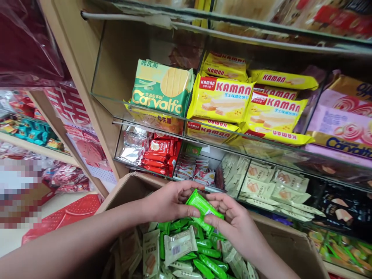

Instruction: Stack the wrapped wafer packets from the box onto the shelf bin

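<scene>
Between both hands is a green snack packet [203, 211], held just above an open cardboard box. My left hand [174, 201] grips its left end, thumb on top and fingers behind. My right hand [229, 217] pinches the other end, its thumb across the front. Below them, the cardboard box [293, 248] holds a heap of loose packets. Many are green packets [209, 265], mixed with cream-coloured packets [180, 246]. Whether more than one green packet is in my hands I cannot tell.
Glass-fronted shelves stand right behind the box. Yellow wafer packs [221, 99] and a green Carvalfo pack [162, 89] fill the upper tier. Lower bins hold red packets [159, 153], small sachets [196, 170] and cream packets [261, 182]. A wooden upright [78, 89] rises at left.
</scene>
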The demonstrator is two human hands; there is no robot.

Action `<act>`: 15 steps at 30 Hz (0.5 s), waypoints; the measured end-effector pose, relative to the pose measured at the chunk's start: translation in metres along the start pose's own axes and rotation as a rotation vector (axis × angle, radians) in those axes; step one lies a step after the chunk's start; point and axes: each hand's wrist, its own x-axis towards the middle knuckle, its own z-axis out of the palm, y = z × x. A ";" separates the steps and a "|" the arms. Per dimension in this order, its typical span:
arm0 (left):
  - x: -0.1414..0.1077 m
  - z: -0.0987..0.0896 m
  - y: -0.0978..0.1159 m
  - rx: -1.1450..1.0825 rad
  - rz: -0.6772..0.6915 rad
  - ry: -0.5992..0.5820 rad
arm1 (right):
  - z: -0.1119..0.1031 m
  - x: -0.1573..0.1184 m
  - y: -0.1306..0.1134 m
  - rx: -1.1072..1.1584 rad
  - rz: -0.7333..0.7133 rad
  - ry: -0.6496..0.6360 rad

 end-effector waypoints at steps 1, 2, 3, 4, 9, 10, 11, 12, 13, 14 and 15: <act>0.000 -0.001 -0.003 -0.065 -0.017 0.011 | 0.000 0.000 0.001 0.013 0.013 0.006; 0.000 -0.001 -0.004 -0.110 -0.038 0.021 | -0.001 0.001 0.002 0.022 0.024 0.014; 0.000 -0.002 -0.005 -0.144 -0.059 0.031 | -0.001 0.001 0.003 0.027 0.034 0.023; -0.001 -0.002 -0.004 -0.177 -0.078 0.040 | -0.002 0.001 0.005 0.028 0.041 0.033; -0.007 0.000 -0.004 -0.253 -0.091 0.089 | -0.002 0.001 0.012 -0.020 0.032 0.096; -0.008 0.001 -0.004 -0.243 -0.089 0.094 | -0.001 0.000 0.013 -0.032 0.030 0.103; -0.008 0.001 -0.004 -0.227 -0.086 0.095 | -0.001 0.000 0.013 -0.039 0.028 0.106; -0.009 0.001 -0.005 -0.211 -0.082 0.093 | 0.000 -0.001 0.014 -0.041 0.024 0.101; -0.010 0.001 -0.005 -0.195 -0.073 0.087 | 0.000 -0.001 0.015 -0.041 0.020 0.090; -0.010 0.001 -0.006 -0.178 -0.062 0.079 | 0.000 -0.002 0.015 -0.039 0.018 0.077; -0.011 0.000 -0.006 -0.159 -0.046 0.074 | 0.000 -0.003 0.015 -0.039 0.016 0.064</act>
